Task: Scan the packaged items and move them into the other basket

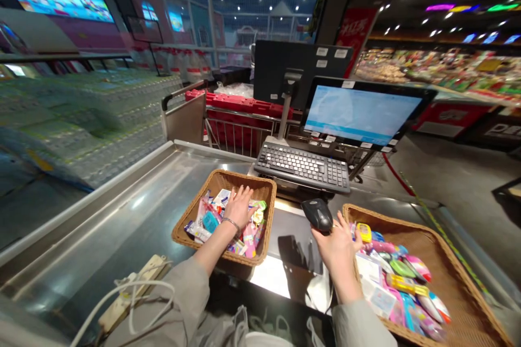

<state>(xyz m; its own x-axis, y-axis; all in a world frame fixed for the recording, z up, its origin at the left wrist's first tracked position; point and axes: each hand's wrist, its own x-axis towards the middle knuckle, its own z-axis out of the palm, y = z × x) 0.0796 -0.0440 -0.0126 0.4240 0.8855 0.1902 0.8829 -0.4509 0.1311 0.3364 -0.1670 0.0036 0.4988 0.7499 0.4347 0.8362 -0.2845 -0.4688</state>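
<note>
My left hand point(241, 208) lies palm down inside the left wicker basket point(271, 195), fingers stretched out over small colourful packaged goods. Its palm touches or nearly touches them, and I cannot tell if anything is under it. A bright blue packet point(210, 221) shows just left of the hand. My right hand point(337, 246) holds a black handheld barcode scanner point(318, 214) above the counter, its head pointing away from me. Close by on the right stands a larger wicker basket point(459, 252) with several toy-like packages, among them a yellow one point(364, 232).
Beyond the baskets is a black keyboard point(303, 165), with a lit screen point(360, 114) behind it. The metal counter point(158, 179) has a raised edge on the left. A power strip point(134, 290) with white cables lies near my left sleeve. A shopping cart point(238, 133) stands behind.
</note>
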